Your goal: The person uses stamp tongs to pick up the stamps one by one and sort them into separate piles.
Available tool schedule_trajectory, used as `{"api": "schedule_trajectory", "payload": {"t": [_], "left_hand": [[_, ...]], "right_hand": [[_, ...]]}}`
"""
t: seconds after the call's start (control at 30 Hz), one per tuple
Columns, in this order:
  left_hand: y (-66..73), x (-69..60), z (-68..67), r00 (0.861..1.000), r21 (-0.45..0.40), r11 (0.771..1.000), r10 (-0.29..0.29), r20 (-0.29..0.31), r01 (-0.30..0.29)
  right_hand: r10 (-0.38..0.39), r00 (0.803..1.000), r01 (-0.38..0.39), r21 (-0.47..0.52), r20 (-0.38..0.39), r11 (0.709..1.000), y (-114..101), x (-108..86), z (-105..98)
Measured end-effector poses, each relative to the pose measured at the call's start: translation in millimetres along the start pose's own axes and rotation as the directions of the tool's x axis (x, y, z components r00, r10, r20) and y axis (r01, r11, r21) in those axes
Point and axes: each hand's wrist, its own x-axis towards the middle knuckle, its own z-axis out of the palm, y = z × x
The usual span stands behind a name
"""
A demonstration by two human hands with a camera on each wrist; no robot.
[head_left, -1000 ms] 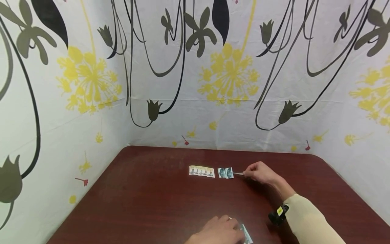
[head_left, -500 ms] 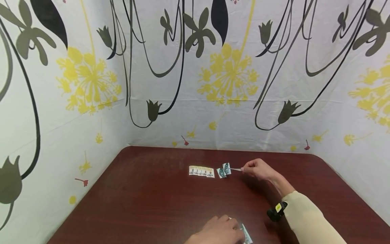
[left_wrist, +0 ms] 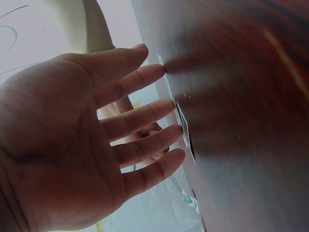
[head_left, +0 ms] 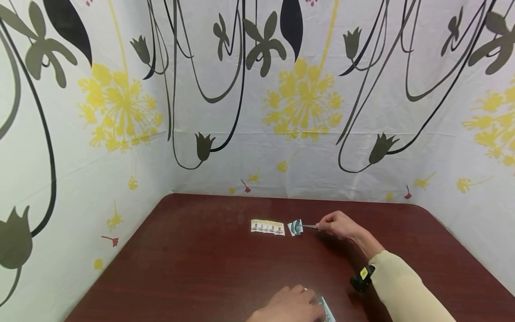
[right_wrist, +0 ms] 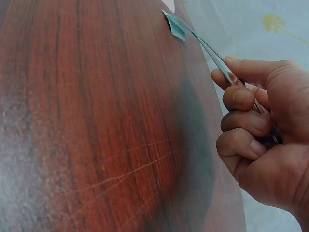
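Observation:
My right hand (head_left: 339, 225) holds a pair of metal tweezers (right_wrist: 202, 40), their tips at a small green stamp-like paper (right_wrist: 176, 32). In the head view this green paper (head_left: 297, 227) overlaps another of its kind near the back of the table. Just left of them lies a row of several overlapping yellow-and-white stamp-like papers (head_left: 267, 227). My left hand (head_left: 289, 306) is low in the head view, with its fingertips touching flat papers (head_left: 327, 310) on the table. The left wrist view shows those fingers (left_wrist: 140, 121) spread and nearly straight.
The dark red-brown wooden table (head_left: 193, 259) is bounded by a white floral cloth (head_left: 241, 112) at the back and sides. A black device (head_left: 361, 279) is strapped to my right wrist, over a cream sleeve (head_left: 406, 286).
With the tweezers, my right hand has moved the right green paper slightly left, first up and then down, over the other green one. The left hand has stayed put.

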Motion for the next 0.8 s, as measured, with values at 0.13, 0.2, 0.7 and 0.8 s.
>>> {"api": "schedule_trajectory", "payload": {"t": [0.13,0.2,0.7,0.8], "left_hand": [[-0.8,0.7,-0.3,1.0,-0.012,1.0,0.002,0.017,-0.002],[-1.2,0.9,-0.8,1.0,-0.022,1.0,0.003,0.027,-0.002],[2.0,-0.1,2.2,0.999,0.029,0.999,-0.014,-0.034,0.015],[2.4,-2.3,1.9,0.998,0.043,0.999,-0.018,-0.061,0.021]], "right_hand": [[0.017,1.0,-0.017,-0.032,-0.005,0.999,1.6,-0.5,-1.2],[0.024,1.0,-0.024,-0.04,-0.004,0.999,2.6,-1.1,-2.2],[0.048,0.999,-0.048,-0.041,-0.014,0.998,14.2,-18.1,-11.1],[0.042,0.999,-0.042,-0.026,-0.011,0.999,16.3,-23.7,-11.0]]}}
